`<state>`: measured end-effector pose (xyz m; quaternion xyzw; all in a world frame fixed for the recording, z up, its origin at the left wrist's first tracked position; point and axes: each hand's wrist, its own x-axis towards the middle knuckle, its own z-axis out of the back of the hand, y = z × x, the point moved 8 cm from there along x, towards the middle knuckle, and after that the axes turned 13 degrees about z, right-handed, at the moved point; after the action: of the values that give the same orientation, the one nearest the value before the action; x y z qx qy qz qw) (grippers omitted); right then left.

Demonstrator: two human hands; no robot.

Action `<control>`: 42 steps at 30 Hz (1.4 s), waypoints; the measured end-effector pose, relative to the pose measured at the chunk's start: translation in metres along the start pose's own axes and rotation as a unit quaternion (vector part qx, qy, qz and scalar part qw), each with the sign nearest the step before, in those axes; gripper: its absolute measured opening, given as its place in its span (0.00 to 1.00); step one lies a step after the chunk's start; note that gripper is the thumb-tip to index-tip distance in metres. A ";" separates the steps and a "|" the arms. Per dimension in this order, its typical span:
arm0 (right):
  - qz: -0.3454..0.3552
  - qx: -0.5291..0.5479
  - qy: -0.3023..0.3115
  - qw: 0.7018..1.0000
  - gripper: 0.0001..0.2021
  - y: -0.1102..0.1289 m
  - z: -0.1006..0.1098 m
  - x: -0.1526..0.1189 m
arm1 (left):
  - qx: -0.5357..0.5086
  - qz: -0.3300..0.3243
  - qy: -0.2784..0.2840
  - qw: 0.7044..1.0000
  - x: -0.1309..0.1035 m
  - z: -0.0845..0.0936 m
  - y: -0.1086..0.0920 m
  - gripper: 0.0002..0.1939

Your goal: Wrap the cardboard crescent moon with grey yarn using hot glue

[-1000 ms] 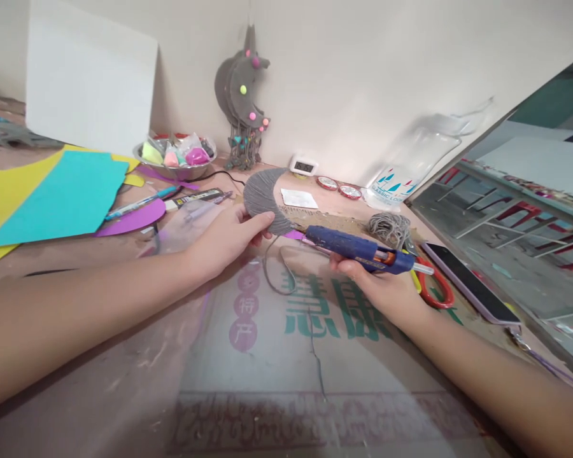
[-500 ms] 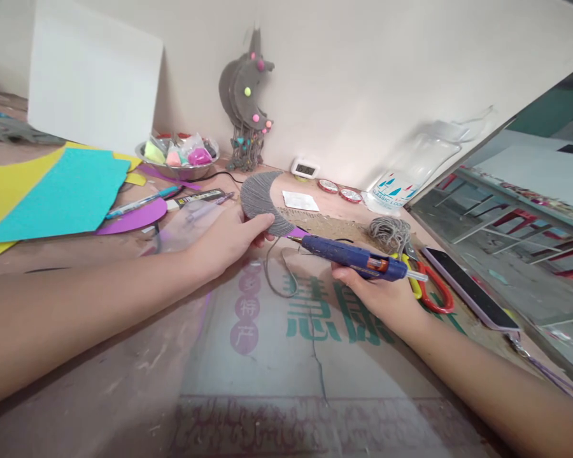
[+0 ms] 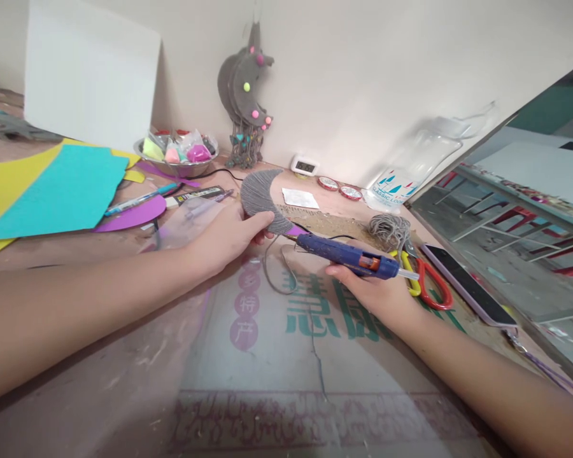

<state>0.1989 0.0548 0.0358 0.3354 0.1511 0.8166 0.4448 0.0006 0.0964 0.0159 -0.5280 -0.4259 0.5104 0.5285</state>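
My left hand (image 3: pixel 233 232) pinches a crescent (image 3: pixel 259 196) wrapped in grey yarn, thumb on top. The crescent's lower right tip shows bare purple. A loose strand of yarn (image 3: pixel 289 280) loops down below it. My right hand (image 3: pixel 377 289) is wrapped round a blue glue gun (image 3: pixel 346 253) with a clear glue stick at its back end. The gun's nozzle points left, at the purple tip; whether they touch cannot be made out.
Yarn ball (image 3: pixel 389 229), scissors (image 3: pixel 432 286) and a phone (image 3: pixel 470 283) lie to the right. Behind are a metal bowl (image 3: pixel 176 166), a small clock (image 3: pixel 305 166), tape rolls, a plastic jug (image 3: pixel 405 168) and a finished moon ornament (image 3: pixel 243 92). Coloured sheets (image 3: pixel 62 191) lie left.
My right hand has moved slightly left with the glue gun, bringing its nozzle to the crescent's purple tip. My left hand still holds the crescent in about the same place.
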 end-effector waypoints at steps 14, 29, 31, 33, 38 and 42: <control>0.002 0.008 -0.009 1.000 0.11 0.001 -0.002 0.000 | -0.029 0.021 0.025 0.999 -0.002 -0.004 -0.001 0.05; 0.039 -0.031 -0.042 0.998 0.10 0.000 0.004 -0.003 | -0.027 -0.003 0.018 0.999 -0.002 -0.003 -0.002 0.07; 0.043 -0.034 -0.046 0.997 0.09 0.001 0.005 -0.003 | -0.031 0.002 0.023 0.999 0.000 -0.003 0.000 0.07; 0.040 -0.034 -0.044 0.998 0.09 0.001 0.005 -0.003 | -0.032 0.004 0.027 0.999 0.001 -0.003 0.001 0.08; 0.032 -0.025 -0.045 0.998 0.10 -0.002 0.006 -0.003 | -0.021 0.007 0.025 0.999 0.002 -0.003 0.003 0.09; 0.030 -0.020 -0.054 0.998 0.10 -0.004 0.006 -0.004 | -0.009 0.003 0.027 1.000 0.001 -0.003 0.003 0.09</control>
<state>0.2074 0.0534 0.0365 0.3749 0.1004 0.8131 0.4338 0.0038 0.0971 0.0121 -0.5479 -0.4145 0.4936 0.5332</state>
